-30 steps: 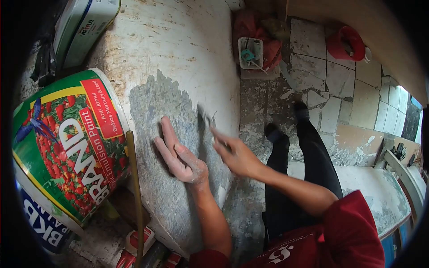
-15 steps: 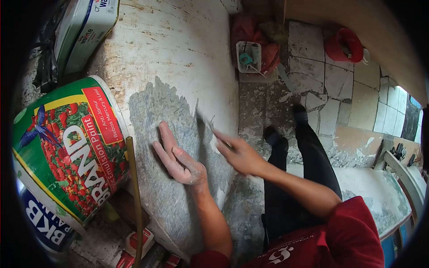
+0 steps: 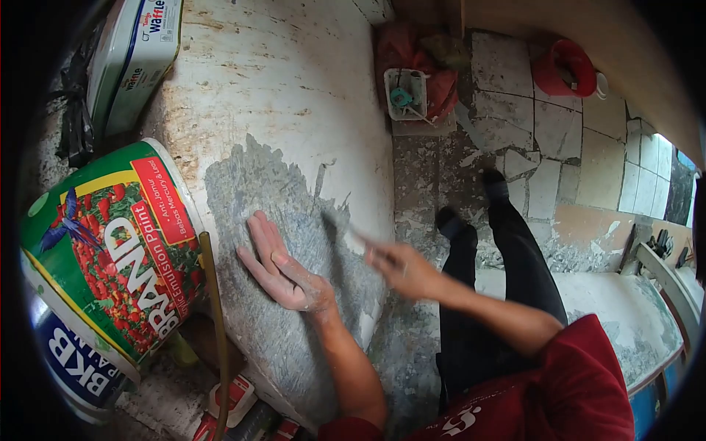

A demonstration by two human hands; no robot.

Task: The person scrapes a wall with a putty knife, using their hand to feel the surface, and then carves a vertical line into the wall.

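Note:
My left hand [image 3: 283, 268], dusted with pale powder, lies open on the grey bared patch [image 3: 254, 180] of a white-coated surface [image 3: 272, 81]. Its fingers are stretched out. Beside it to the right, my right hand [image 3: 401, 270] is closed round the handle of a scraper [image 3: 350, 237]. Motion blurs the scraper's blade, which is at the patch's right part; whether it touches cannot be made out. Ragged edges of whitish coating border the grey area, and a narrow scraped streak [image 3: 321, 178] runs into the white above the blade.
A paint bucket [image 3: 110, 242] and a waffle tin [image 3: 140, 66] crowd the left, near a tan hose or stick [image 3: 215, 331]. Beyond the surface's right edge are a white basket [image 3: 406, 94], a red bucket [image 3: 565, 67] and broken floor tiles [image 3: 555, 132].
The right hand and scraper have shifted slightly right and down. More coating is gone near the blade at the patch's right edge. The left hand stays flat, and the view has moved slightly.

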